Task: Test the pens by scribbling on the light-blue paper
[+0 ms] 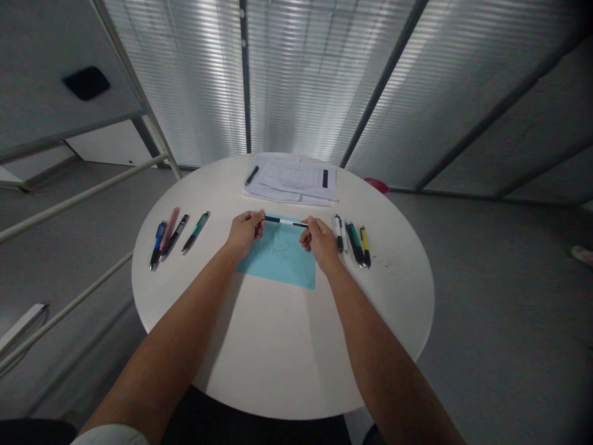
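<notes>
A black and white pen [286, 221] is held level above a light blue sheet of paper [282, 256]. My left hand [245, 232] pinches its black end, and my right hand [319, 241] pinches the other end. Left of my left hand lie a green and black pen [195, 233], a dark pen [176, 236], a pink pen [170, 227] and a blue pen [158, 244]. Close to my right hand are white pens [341, 233], a green and black pen [355, 244] and a yellow and black pen [365, 246].
All this is on a round white table [278, 358]. Printed papers [296, 179] with a dark pen [252, 175] on them lie at its far side. A white metal rail [83, 196] runs along the left, and a blind-covered glass wall [301, 80] stands behind.
</notes>
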`<state>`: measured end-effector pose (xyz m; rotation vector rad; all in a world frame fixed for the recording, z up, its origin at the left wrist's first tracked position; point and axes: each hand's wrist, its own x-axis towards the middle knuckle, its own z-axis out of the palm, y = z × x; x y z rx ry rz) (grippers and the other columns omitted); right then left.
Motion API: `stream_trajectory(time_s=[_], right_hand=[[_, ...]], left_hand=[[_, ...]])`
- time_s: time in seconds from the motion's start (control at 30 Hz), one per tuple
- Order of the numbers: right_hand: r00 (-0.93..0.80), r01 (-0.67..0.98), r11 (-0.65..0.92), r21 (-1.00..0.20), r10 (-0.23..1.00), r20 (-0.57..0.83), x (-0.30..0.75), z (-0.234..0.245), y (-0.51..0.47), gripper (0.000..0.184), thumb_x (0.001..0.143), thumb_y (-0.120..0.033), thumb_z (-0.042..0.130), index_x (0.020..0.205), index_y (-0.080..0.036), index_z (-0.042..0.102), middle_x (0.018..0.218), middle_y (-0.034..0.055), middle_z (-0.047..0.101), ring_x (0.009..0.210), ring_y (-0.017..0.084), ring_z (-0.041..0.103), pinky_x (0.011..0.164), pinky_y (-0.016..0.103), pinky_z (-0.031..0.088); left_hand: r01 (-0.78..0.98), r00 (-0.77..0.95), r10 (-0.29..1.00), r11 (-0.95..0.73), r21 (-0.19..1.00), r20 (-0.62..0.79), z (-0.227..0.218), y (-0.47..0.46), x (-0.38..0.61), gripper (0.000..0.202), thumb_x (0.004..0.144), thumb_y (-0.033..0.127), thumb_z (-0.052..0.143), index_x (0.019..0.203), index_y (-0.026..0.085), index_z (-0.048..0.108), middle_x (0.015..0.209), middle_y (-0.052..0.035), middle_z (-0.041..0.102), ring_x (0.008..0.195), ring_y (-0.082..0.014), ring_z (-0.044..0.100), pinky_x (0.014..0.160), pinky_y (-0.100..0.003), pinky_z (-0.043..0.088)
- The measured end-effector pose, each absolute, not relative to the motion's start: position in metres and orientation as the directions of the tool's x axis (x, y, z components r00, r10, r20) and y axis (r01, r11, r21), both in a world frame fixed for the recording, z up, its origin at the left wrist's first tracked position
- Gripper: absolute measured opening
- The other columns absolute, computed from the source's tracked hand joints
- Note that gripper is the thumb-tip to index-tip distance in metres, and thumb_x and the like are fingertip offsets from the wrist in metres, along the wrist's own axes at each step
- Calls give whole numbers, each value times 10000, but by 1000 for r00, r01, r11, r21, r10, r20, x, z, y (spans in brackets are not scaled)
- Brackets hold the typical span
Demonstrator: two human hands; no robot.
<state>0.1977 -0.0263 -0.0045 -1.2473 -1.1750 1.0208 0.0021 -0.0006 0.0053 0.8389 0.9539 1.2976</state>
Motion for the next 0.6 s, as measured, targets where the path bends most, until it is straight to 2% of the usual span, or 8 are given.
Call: stream_trajectory(time_s=[0.07, 0.13, 0.2, 0.27, 0.37, 0.5, 0.6], right_hand=[[124, 59, 81, -995, 988, 88, 198, -5, -27, 449, 823, -637, 512, 880, -198, 586, 536, -42, 545, 402, 84, 462, 365, 190, 335], [141, 44, 104, -994, 984, 110, 198, -5, -27, 372, 775, -532, 588, 959, -209, 561, 675, -28, 600, 439, 81, 496, 371, 190, 347], [173, 35, 143, -989, 974, 146, 198, -4, -27, 439, 693, -409, 646, 1073, -235, 513, 869, -10, 617, 503, 82, 550, 389, 194, 385], [186, 26, 159, -987, 969, 161, 198, -3, -28, 514, 654, -352, 647, 1129, -255, 475, 970, -7, 583, 538, 79, 574, 402, 198, 411], [180, 3, 128, -992, 976, 126, 198, -3, -27, 426, 723, -436, 604, 1088, -246, 495, 912, -26, 564, 504, 68, 559, 388, 189, 389], [199, 16, 89, -996, 976, 90, 197, -4, -27, 438, 811, -598, 521, 1032, -221, 526, 678, -50, 578, 443, 79, 523, 376, 179, 357], [159, 44, 88, -995, 983, 94, 197, -5, -26, 429, 843, -604, 476, 969, -201, 555, 526, -61, 532, 417, 92, 490, 376, 181, 347]], left_hand=[[-395, 19, 995, 95, 914, -95, 5, -1, 2, 329, 703, 324, 773, 634, 159, 497, 585, 10, 533, 447, -54, 434, 419, -205, 294], [-391, 20, 996, 89, 916, -88, 4, 0, 2, 330, 699, 327, 776, 632, 159, 500, 585, 8, 538, 445, -55, 433, 417, -207, 293], [-384, 21, 996, 87, 919, -86, 4, 0, 2, 332, 693, 332, 780, 629, 158, 506, 580, 10, 537, 440, -54, 429, 413, -207, 289], [-381, 27, 996, 91, 920, -87, 4, 0, 2, 334, 690, 335, 783, 629, 156, 508, 579, 12, 536, 440, -53, 428, 413, -205, 289], [-389, 30, 995, 103, 915, -99, 5, -1, 2, 334, 691, 334, 785, 635, 156, 507, 579, 15, 533, 441, -52, 431, 413, -203, 293], [-403, 28, 993, 115, 908, -113, 8, -2, 2, 319, 698, 320, 781, 652, 156, 511, 576, 16, 531, 438, -53, 437, 414, -201, 299], [-409, 35, 993, 117, 905, -113, 10, -3, 2, 312, 699, 314, 777, 656, 153, 514, 575, 15, 531, 438, -53, 438, 413, -198, 295]])
